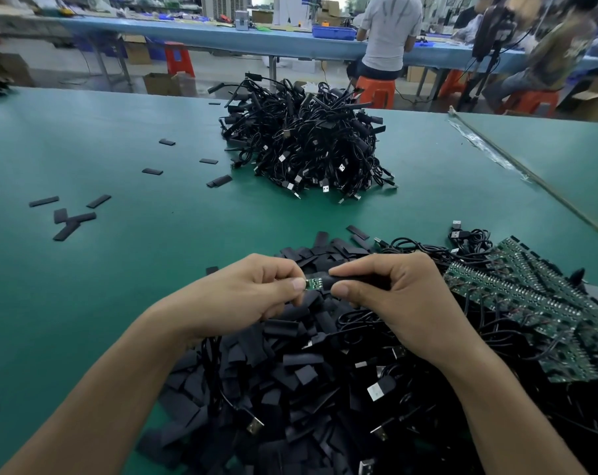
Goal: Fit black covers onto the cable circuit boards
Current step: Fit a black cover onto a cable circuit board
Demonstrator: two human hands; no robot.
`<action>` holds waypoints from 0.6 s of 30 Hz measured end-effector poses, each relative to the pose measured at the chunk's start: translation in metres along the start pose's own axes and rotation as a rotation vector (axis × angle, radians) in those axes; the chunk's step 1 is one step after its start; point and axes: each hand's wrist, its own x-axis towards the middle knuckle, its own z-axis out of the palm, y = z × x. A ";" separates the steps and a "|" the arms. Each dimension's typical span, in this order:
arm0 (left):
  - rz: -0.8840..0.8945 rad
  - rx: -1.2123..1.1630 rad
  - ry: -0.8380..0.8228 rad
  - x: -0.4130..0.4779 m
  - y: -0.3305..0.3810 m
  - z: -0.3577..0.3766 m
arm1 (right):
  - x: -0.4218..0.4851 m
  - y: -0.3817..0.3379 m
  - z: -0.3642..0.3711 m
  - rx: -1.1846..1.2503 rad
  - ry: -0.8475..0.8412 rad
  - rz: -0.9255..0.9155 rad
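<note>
Half-sleeved: green circuit board (313, 283) pinched in left hand (256, 289), black cover (356, 280) gripped in right hand (397, 296) — long axes aligned, cover rightward.

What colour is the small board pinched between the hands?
Green circuit board, seen in the head view.

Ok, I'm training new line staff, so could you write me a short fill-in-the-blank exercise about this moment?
1. The left hand pinches the small ____ circuit board.
2. The right hand holds the black ____ over the board's other end.
3. The far heap of cables lies on the ____ table.

Missing words: green; cover; green
</note>
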 end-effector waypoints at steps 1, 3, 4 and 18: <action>-0.001 0.012 0.001 0.000 0.000 0.000 | 0.000 0.000 0.000 -0.016 -0.006 0.004; -0.004 0.018 0.007 0.000 -0.001 -0.001 | 0.000 0.000 0.000 -0.031 -0.020 0.014; -0.003 0.020 0.009 0.000 -0.001 -0.001 | 0.000 0.001 0.000 -0.039 -0.023 0.017; 0.037 -0.020 -0.034 0.003 0.003 0.011 | 0.000 0.001 0.000 -0.016 -0.070 0.066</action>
